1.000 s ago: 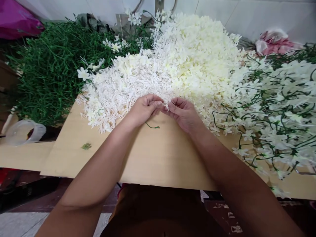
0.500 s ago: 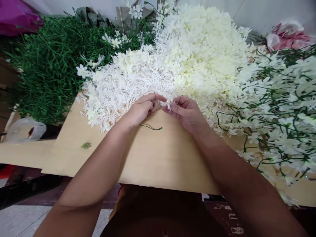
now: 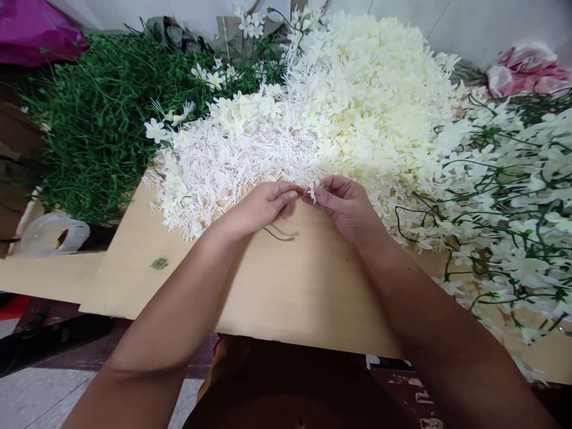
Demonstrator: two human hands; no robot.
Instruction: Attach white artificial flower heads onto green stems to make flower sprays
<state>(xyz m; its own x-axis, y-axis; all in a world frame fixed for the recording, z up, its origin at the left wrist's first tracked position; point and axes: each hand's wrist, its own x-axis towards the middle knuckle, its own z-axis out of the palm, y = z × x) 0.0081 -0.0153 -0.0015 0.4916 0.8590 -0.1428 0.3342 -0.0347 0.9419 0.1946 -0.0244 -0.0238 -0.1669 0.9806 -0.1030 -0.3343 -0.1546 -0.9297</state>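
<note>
Near the middle of the cardboard, my left hand (image 3: 273,204) is closed, with thumb and index finger pressed together. A thin green plastic stem (image 3: 277,237) sticks out beneath that hand toward me. My right hand (image 3: 345,201) pinches a small white artificial flower (image 3: 313,192) between thumb and fingers. The left fingertips reach to the flower's near side; whether they touch it is hard to tell. Just beyond both hands lies a heap of white stamen pieces (image 3: 250,149). A tall pile of cream-white blossoms (image 3: 375,89) rises behind the right hand.
Green stems (image 3: 98,113) are heaped at the left. Assembled white flowers on green stems (image 3: 513,238) cover the right side. A clear plastic tub (image 3: 51,235) stands at the left edge. A small green scrap (image 3: 159,263) lies on the cardboard (image 3: 290,298).
My left thumb has straightened along the index finger, and the green stem below it has shifted slightly. My right hand keeps its pinch on the flower. The whole view has moved a little.
</note>
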